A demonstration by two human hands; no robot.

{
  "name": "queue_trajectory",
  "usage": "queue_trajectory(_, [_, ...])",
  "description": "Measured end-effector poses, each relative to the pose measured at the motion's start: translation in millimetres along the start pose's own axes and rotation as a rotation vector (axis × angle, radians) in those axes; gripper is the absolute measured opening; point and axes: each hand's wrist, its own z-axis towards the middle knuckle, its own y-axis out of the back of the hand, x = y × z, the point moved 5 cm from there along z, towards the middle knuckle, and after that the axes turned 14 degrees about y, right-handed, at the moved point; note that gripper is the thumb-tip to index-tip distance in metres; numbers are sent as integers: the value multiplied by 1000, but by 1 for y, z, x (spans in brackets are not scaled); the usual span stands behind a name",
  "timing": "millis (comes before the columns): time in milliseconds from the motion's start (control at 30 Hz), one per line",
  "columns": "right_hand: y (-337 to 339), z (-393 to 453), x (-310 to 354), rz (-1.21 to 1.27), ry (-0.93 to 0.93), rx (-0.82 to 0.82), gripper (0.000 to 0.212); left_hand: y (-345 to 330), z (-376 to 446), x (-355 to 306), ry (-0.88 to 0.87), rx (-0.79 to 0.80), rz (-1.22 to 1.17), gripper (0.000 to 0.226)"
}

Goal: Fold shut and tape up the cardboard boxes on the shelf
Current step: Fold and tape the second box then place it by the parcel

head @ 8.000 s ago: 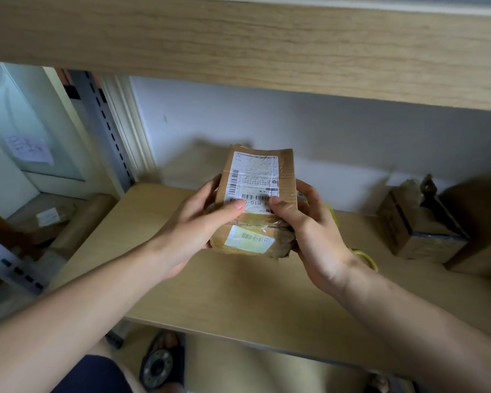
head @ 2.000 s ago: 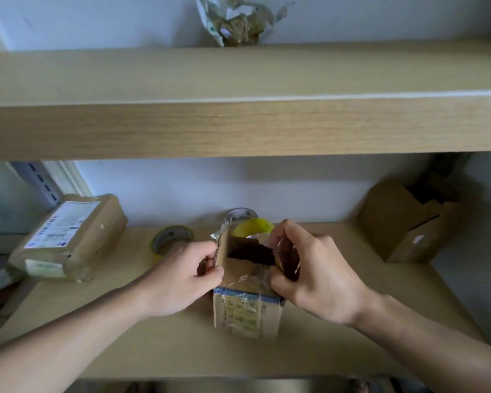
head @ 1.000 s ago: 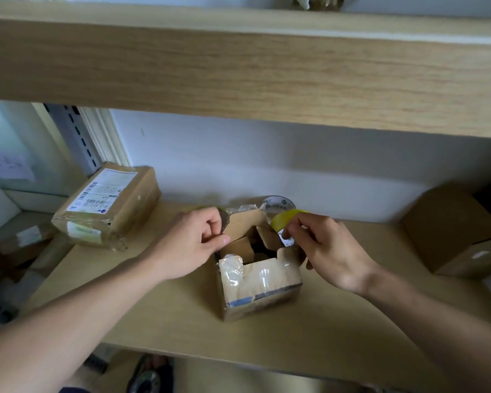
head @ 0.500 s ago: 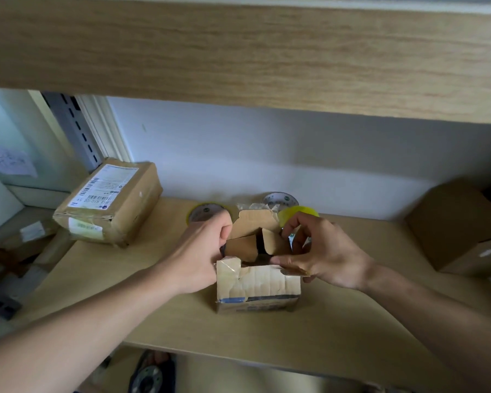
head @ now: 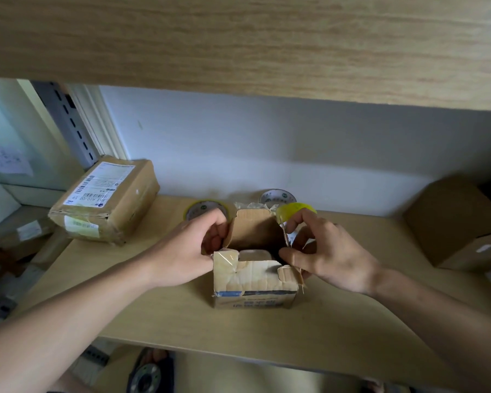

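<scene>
Since half a second ago both hands have drawn the side flaps outward, so the mouth of the small box gapes wider and the dark inside shows again.

Nearest the front edge of the shelf (head: 182, 321) stands that open cardboard box (head: 254, 282), about midway along the shelf, its torn front wall facing the person and old tape clinging to its upper left corner. The left hand (head: 192, 251) is curled against the box's left side, fingers pinching the left flap. The right hand (head: 321, 251) pinches the right flap between thumb and fingers. The back flap (head: 254, 226) stands upright between them.

Just behind the box, toward the back edge, lie a flat tape roll (head: 203, 208), a second roll (head: 278, 197) against the wall, and a yellow roll (head: 295, 209) partly hidden by the right fingers. At the left end a sealed parcel (head: 105, 201) with a shipping label rests tilted; at the right end sits another brown box (head: 459, 225), blurred.

The step in hand appears to be folding this box shut. Next, the side flaps likely need pressing down flat, then the back flap over them, with one hand holding them while the other reaches a tape roll.
</scene>
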Motion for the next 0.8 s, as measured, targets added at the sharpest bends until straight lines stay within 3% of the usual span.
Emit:
queue_trajectory(167, [-1,0,-3,11,-3,31,32,-1,-3,-3,27,30,29,27])
queue_trajectory(300, [-3,0,-4,-26,42,64,17,3,-8,-7,10,45,65,18])
queue_trajectory(367, [-1,-1,-5,-39,48,61,15,7,-11,-3,37,93,-65,38])
queue_trajectory(467, [2,-2,-4,26,24,51,38,9,-13,0,33,148,-127,68])
queue_trajectory(633, [1,0,-2,-2,48,120,66,4,-10,-6,-41,65,132,18])
queue_trajectory(800, [1,-2,-1,-26,78,166,69,3,-10,-8,-54,0,171,6])
